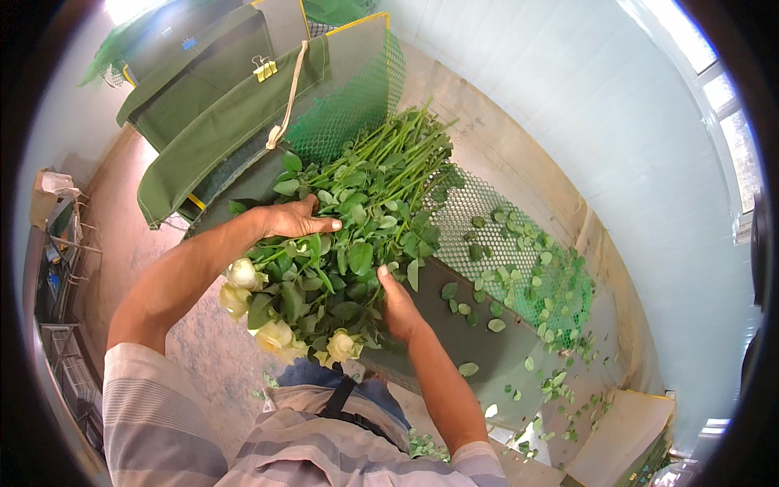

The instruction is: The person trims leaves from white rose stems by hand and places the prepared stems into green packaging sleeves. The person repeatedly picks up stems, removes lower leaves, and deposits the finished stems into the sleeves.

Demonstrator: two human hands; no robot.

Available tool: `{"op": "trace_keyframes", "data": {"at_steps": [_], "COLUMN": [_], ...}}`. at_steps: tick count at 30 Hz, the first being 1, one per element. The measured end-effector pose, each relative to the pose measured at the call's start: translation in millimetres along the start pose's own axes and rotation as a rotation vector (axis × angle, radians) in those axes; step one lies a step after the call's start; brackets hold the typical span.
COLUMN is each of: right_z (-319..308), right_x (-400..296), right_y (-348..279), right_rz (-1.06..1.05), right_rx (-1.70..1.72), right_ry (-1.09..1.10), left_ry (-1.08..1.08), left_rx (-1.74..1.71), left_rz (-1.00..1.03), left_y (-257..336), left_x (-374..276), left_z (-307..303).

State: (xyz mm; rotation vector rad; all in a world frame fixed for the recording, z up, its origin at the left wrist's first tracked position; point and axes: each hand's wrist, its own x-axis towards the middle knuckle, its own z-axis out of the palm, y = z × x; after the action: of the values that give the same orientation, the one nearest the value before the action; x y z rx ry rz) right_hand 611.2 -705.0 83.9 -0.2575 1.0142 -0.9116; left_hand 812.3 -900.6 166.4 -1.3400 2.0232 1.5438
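A large bunch of leafy roses (pixel 359 243) lies across both my hands, its cut stems (pixel 414 143) pointing away to the upper right. Cream-white rose blooms (pixel 277 341) hang at the near end, towards my body. My left hand (pixel 298 219) grips the bunch from the left, thumb on top of the leaves. On the right side, my right hand (pixel 398 304) holds it lower down, thumb up and the other fingers hidden beneath the foliage. Under the bunch is a dark green-covered bench (pixel 487 353) with loose leaves on it.
Green plastic netting (pixel 517 262) strewn with leaves runs along the bench's far side. Green fabric-covered stands (pixel 231 128) with a yellow binder clip (pixel 265 70) rise at upper left. A pale wall (pixel 548 91) curves along the right. A cluttered shelf (pixel 61 262) stands at far left.
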Motion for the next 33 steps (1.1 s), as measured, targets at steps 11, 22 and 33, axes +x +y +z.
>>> {"op": "trace_keyframes", "data": {"at_steps": [11, 22, 33], "right_z": [-71, -155, -184], "right_x": [-42, -69, -66], "right_y": [23, 24, -23], "right_rz": [-0.059, -0.049, -0.099], "right_rx": [0.478, 0.083, -0.205], "right_ry": [0.065, 0.038, 0.231], "left_ry": [-0.308, 0.127, 0.353], "left_rx": [0.29, 0.406, 0.32], "left_rz": [0.185, 0.421, -0.198], "left_y": [83, 128, 70], "left_x": [-38, -22, 41], "left_z": [81, 231, 175]}}
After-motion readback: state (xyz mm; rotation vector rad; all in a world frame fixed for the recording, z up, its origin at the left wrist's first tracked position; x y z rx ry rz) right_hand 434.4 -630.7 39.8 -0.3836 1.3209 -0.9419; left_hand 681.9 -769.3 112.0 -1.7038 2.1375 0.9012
